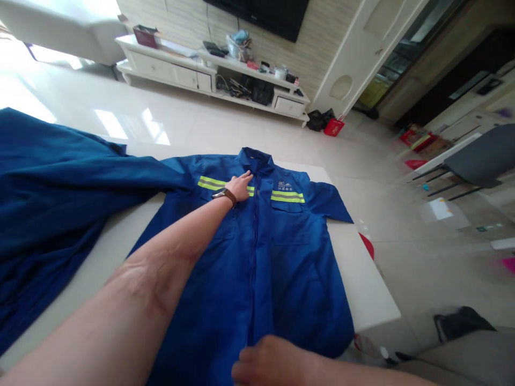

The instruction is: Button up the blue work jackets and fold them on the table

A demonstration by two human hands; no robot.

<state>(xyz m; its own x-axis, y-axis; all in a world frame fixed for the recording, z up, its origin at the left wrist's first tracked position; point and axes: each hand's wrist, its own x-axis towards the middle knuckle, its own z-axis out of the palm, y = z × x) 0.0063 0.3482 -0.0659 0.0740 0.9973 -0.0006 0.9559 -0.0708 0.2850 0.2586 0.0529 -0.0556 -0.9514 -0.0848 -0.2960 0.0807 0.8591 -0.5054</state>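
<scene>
A blue work jacket [298,273] with yellow-and-grey reflective strips lies front up on a white table [368,279], its collar toward the far edge. My left hand [240,186], with a watch [225,196] on its wrist, rests on the chest beside the top of the front zipper [255,230]. Its fingers are stretched out toward the collar. Near the hem, my right hand [273,362] is closed on the front edge of the jacket; its fingertips are partly hidden.
More dark blue cloth [52,198] is heaped at the left, overlapping the jacket's sleeve. Beyond the table stand a white TV cabinet [169,72] and a sofa [72,32]. A grey chair [483,155] is at the right. A red bag [333,127] sits on the floor.
</scene>
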